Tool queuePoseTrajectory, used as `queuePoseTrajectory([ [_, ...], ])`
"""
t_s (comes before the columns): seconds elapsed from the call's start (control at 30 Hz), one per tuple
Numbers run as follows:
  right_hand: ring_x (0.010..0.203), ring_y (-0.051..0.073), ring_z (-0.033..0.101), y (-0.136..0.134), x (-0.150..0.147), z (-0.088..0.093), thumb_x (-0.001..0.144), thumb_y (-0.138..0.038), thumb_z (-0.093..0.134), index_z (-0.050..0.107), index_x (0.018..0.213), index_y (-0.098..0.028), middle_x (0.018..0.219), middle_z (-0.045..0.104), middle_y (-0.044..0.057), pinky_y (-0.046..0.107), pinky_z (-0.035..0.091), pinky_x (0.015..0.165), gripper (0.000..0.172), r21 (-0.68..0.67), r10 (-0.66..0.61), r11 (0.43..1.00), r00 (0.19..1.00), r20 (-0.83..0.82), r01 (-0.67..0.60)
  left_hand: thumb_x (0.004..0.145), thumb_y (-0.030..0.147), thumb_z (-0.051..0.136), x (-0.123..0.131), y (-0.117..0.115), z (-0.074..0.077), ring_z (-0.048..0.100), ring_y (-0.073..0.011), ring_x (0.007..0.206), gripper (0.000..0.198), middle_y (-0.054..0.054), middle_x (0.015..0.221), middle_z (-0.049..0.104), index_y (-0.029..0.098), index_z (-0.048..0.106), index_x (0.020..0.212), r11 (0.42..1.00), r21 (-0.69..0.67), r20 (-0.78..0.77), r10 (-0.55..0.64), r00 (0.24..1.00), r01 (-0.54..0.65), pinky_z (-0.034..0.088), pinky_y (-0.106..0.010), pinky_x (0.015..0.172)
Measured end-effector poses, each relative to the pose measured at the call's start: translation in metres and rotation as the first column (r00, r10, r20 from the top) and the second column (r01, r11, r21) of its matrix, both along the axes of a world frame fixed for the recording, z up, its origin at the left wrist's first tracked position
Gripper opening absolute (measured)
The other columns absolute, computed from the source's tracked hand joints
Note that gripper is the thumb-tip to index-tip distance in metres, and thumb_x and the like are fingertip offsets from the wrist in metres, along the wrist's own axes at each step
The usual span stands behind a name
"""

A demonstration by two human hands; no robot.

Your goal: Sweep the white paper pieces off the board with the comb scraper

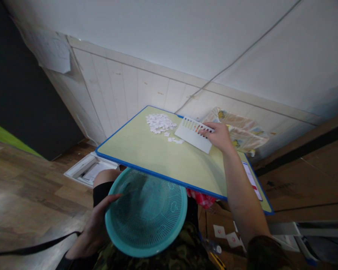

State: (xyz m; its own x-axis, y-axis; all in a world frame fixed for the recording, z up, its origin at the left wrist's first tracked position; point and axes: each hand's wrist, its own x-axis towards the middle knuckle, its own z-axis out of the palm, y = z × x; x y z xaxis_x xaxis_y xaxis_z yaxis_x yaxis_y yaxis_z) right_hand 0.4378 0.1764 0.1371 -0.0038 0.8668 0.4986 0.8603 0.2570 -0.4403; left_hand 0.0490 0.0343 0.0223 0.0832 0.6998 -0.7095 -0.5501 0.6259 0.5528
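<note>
My left hand (pixel 98 217) grips the rim of a teal plastic strainer basket (pixel 149 221), which rests over my lap by the table's near edge. My right hand (pixel 221 137) holds a flat white plate with a row of slots (pixel 193 137), its fingers at the slotted side. The plate is tilted over the table (pixel 157 153), which has a pale yellow-green top and a blue edge. To the left of the plate lies a heap of small white pieces (pixel 159 123). A few loose white pieces (pixel 176 140) lie just below the plate's left end.
A phone (pixel 252 181) lies at the table's right end. Behind it, a patterned fabric-like bin (pixel 238 127) stands against the wall. An open white box (pixel 91 168) is on the floor at left. Cardboard (pixel 307 168) and printed cards (pixel 233 240) are at right.
</note>
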Motion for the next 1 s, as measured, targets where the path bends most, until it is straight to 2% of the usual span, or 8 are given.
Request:
queuePoseTrajectory([
  [0.17, 0.066, 0.019, 0.064, -0.003, 0.019, -0.002, 0.072, -0.032, 0.066, 0.076, 0.099, -0.016, 0.079, 0.074, 0.005, 0.027, 0.043, 0.057, 0.033, -0.045, -0.030, 0.999, 0.998, -0.053, 0.027, 0.078, 0.011, 0.061, 0.002, 0.000, 0.000, 0.063, -0.0203, 0.039, 0.020, -0.009, 0.050, 0.070, 0.010, 0.072, 0.061, 1.000, -0.018, -0.028, -0.020, 0.999, 0.020, 0.055, -0.031, 0.042],
  [0.27, 0.067, 0.019, 0.064, -0.003, 0.019, -0.001, 0.071, -0.031, 0.066, 0.077, 0.097, -0.015, 0.080, 0.074, 0.004, 0.026, 0.044, 0.058, 0.032, -0.090, 0.016, 0.996, 0.998, -0.059, -0.021, 0.078, 0.010, 0.062, 0.000, 0.000, -0.004, 0.063, -0.0194, 0.040, 0.020, -0.008, 0.050, 0.071, 0.011, 0.072, 0.061, 1.000, -0.010, -0.035, -0.022, 0.999, 0.021, 0.056, -0.030, 0.044],
  [0.33, 0.067, 0.019, 0.063, -0.004, 0.021, 0.000, 0.070, -0.031, 0.066, 0.077, 0.096, -0.015, 0.079, 0.074, 0.004, 0.026, 0.044, 0.057, 0.032, -0.132, 0.041, 0.990, 0.997, -0.058, -0.049, 0.079, 0.010, 0.061, 0.000, 0.001, -0.006, 0.065, -0.0196, 0.042, 0.019, -0.008, 0.052, 0.072, 0.011, 0.073, 0.064, 1.000, 0.005, -0.050, -0.010, 0.999, 0.010, 0.057, -0.029, 0.045],
  [0.5, 0.062, 0.019, 0.063, -0.007, 0.039, 0.003, 0.069, -0.033, 0.067, 0.077, 0.098, -0.014, 0.076, 0.073, 0.005, 0.026, 0.043, 0.054, 0.036, -0.124, -0.007, 0.992, 0.992, -0.128, -0.009, 0.081, 0.012, 0.058, 0.004, 0.002, -0.002, 0.068, -0.0247, 0.046, 0.020, -0.011, 0.056, 0.074, 0.011, 0.072, 0.067, 0.999, -0.021, -0.089, -0.029, 0.996, 0.027, 0.060, -0.037, 0.051],
  [0.6, 0.058, 0.017, 0.062, -0.011, 0.049, 0.007, 0.067, -0.033, 0.069, 0.077, 0.096, -0.013, 0.073, 0.072, 0.005, 0.026, 0.043, 0.053, 0.036, -0.164, -0.004, 0.986, 0.990, -0.139, -0.020, 0.080, 0.010, 0.058, 0.006, 0.002, 0.000, 0.070, -0.0268, 0.048, 0.017, -0.013, 0.058, 0.075, 0.011, 0.072, 0.069, 1.000, -0.017, -0.112, -0.026, 0.993, 0.025, 0.061, -0.038, 0.051],
  [0.8, 0.053, 0.015, 0.057, -0.017, 0.058, 0.012, 0.063, -0.036, 0.074, 0.076, 0.095, -0.012, 0.067, 0.069, 0.003, 0.025, 0.042, 0.049, 0.040, -0.252, 0.019, 0.965, 0.978, -0.209, -0.073, 0.078, 0.012, 0.061, 0.002, 0.003, -0.005, 0.072, -0.0290, 0.054, 0.013, -0.012, 0.063, 0.077, 0.011, 0.074, 0.081, 0.999, -0.007, -0.111, -0.037, 0.993, 0.036, 0.062, -0.040, 0.055],
  [0.93, 0.055, 0.014, 0.057, -0.018, 0.058, 0.012, 0.062, -0.036, 0.074, 0.077, 0.092, -0.013, 0.067, 0.069, 0.003, 0.024, 0.042, 0.050, 0.037, -0.219, 0.010, 0.974, 0.980, -0.200, -0.055, 0.078, 0.011, 0.060, 0.004, 0.002, -0.004, 0.072, -0.0285, 0.053, 0.014, -0.011, 0.060, 0.076, 0.011, 0.074, 0.082, 0.999, -0.014, -0.099, -0.037, 0.994, 0.036, 0.062, -0.038, 0.052],
  [1.0, 0.054, 0.014, 0.057, -0.019, 0.056, 0.012, 0.063, -0.034, 0.074, 0.077, 0.092, -0.014, 0.068, 0.070, 0.003, 0.024, 0.042, 0.050, 0.036, -0.251, 0.039, 0.964, 0.976, -0.214, -0.093, 0.077, 0.010, 0.061, 0.005, 0.002, -0.004, 0.072, -0.0289, 0.052, 0.018, -0.010, 0.058, 0.075, 0.011, 0.074, 0.089, 0.999, -0.027, -0.100, -0.021, 0.995, 0.019, 0.061, -0.036, 0.048],
])
